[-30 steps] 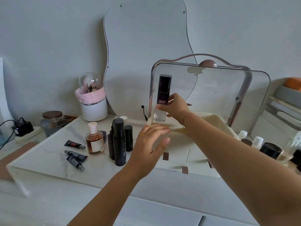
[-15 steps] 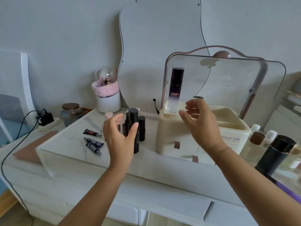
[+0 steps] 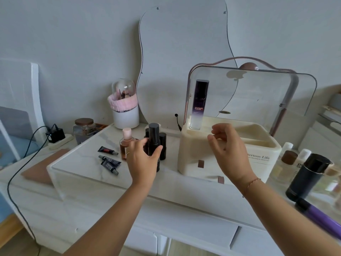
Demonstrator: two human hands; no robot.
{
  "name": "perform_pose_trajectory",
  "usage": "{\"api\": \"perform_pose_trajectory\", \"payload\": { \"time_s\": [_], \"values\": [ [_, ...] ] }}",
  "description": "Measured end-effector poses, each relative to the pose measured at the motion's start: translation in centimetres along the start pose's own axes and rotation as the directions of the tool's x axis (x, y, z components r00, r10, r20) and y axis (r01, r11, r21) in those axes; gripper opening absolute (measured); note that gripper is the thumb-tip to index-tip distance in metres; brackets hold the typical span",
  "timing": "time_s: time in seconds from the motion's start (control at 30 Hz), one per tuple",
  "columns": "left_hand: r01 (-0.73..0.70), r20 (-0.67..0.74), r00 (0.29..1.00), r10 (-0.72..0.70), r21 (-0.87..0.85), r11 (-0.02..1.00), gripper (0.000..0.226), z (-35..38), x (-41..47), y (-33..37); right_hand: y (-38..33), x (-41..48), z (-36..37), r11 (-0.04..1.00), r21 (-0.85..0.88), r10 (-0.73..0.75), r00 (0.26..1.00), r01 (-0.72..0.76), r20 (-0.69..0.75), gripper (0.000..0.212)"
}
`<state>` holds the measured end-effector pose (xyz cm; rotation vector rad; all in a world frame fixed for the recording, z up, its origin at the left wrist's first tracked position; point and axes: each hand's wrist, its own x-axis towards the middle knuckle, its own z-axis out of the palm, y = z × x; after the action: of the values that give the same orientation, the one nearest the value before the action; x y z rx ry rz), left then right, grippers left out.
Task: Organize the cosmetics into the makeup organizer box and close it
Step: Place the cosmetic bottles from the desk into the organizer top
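Marble-patterned white tabletop [image 3: 88,159] carries everything, and it serves as the dial below. At its 3 o'clock sits the cream plastic makeup organizer box [image 3: 193,154], its clear, rounded lid [image 3: 258,93] standing upright and open.

Inside the box, at the 10 o'clock corner, the tall dark-purple serum bottle with a clear base [image 3: 200,100] now stands upright alone. A second ago the right hand was setting it there; it has since let go and drawn back. So one item is stowed.

The right hand [image 3: 230,150] hangs over the box's 6 o'clock rim, fingers loosely curled, holding nothing and touching nothing.

The left hand [image 3: 142,159], which a second ago hovered bare in front of the box, has moved to the cluster of dark bottles at the table's centre. Its fingers and thumb now curl round the tall black cylindrical bottle [image 3: 154,137], which stands on the marble, not yet lifted. This looks like the next item to go in.

Just at 9 o'clock of that bottle stands the amber glass perfume bottle with a pink cap [image 3: 125,143]. Further toward 8 o'clock lie three small dark squeeze tubes [image 3: 108,161]. Most of the sorting remains, and the lid cannot close until they are in.
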<state>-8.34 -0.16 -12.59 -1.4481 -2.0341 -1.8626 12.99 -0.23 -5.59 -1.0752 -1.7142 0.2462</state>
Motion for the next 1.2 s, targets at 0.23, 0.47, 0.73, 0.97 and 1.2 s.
{"api": "perform_pose_trajectory", "payload": {
  "time_s": [0.23, 0.47, 0.73, 0.97, 1.2],
  "values": [
    [-0.036, 0.068, 0.997, 0.044, -0.112, 0.993, 0.036, -1.5, -0.6, 1.8, -0.6, -0.5, 0.1, 0.998, -0.022, -0.053, 0.998, 0.053, 0.018, 0.031],
    [-0.007, 0.281, 0.951, 0.129, -0.397, 0.918, 0.029, -3.4, -0.3, 8.5, -3.1, -0.6, 0.5, 0.995, 0.069, -0.085, 0.934, 0.065, 0.347, 0.051],
    [-0.037, 0.348, 0.895, 0.278, -0.563, 0.826, 0.037, -1.5, 0.2, 13.1, -3.4, 3.0, -2.6, 0.971, 0.237, -0.107, 0.949, 0.035, 0.297, 0.036],
    [-0.32, 0.489, 0.759, 0.429, -0.294, 0.901, 0.039, 1.6, -1.1, 8.7, 0.6, 8.4, -2.1, 0.983, 0.122, 0.118, 0.982, -0.137, 0.15, 0.03],
    [-0.27, 0.497, 0.752, 0.432, -0.365, 0.891, 0.04, 2.0, -0.9, 7.5, 3.5, 11.7, 0.6, 0.862, 0.156, 0.4, 0.836, -0.483, 0.374, 0.035]
  ]
}}
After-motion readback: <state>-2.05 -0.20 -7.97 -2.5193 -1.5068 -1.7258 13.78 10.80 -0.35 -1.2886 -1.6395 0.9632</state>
